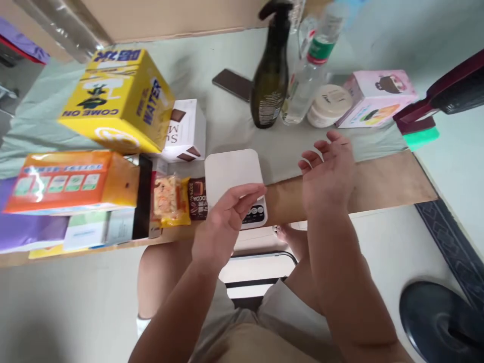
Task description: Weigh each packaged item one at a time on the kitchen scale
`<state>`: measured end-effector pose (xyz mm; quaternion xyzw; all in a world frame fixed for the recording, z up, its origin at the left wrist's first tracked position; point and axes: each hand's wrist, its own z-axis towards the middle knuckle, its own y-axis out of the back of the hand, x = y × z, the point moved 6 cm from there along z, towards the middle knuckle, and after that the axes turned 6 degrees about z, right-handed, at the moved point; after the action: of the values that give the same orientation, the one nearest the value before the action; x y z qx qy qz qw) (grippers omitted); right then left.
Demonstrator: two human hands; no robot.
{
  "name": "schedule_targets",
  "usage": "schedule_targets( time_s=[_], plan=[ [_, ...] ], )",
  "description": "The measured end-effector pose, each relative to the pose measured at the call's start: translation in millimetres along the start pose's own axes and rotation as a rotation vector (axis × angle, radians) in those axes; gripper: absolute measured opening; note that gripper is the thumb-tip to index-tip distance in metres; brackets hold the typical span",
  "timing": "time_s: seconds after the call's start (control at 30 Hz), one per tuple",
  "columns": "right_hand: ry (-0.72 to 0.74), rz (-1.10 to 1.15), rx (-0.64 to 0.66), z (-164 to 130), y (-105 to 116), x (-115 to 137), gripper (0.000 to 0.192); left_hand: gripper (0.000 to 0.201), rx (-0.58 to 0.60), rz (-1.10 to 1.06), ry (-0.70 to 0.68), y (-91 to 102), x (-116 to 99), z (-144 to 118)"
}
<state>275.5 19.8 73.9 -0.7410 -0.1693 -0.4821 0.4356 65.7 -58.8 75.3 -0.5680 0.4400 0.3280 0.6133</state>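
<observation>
Holds left hand (217, 222) over a smooth, white, round-cornered scale (232, 174) on the worktop (389, 184) — lengthwise near-to-far, dark panel (257, 215) nearest — and right hand (328, 176) well apart, with fingers loosely bent, half open, gripping nothing.

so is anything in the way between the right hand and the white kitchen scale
No object visibly stands between the right hand and the white kitchen scale. The left hand, though, is over the scale's near part, partly hiding its black panel; whether it touches the scale, I cannot tell.
</observation>
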Motion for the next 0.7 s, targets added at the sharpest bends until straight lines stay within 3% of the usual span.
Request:
schedule_targets(
  time_s=[0.07,0.17,0.33,0.43,0.6,0.7],
  plan=[
    [-0.040,0.049,-0.087,8,22,8,0.022,0.056,0.073,0.061,0.033,-30.5,8,17],
    [-0.091,0.073,-0.125,12,56,21,0.027,0.034,0.148,0.206,0.087,-84.5,20,58],
    [-0.179,0.144,-0.215,24,109,33,0.026,0.005,0.090,0.603,0.030,-161.7,38,153],
    [-0.273,0.200,-0.235,33,121,31,0.032,0.006,0.062,0.727,0.074,-183.9,58,197],
    [-0.358,0.322,-0.254,33,121,29,0.034,0.023,0.090,1.131,-0.149,-203.3,63,235],
    [-0.423,0.395,-0.221,29,119,26,0.031,0.034,0.168,1.428,-0.188,-214.5,63,252]
  ],
)
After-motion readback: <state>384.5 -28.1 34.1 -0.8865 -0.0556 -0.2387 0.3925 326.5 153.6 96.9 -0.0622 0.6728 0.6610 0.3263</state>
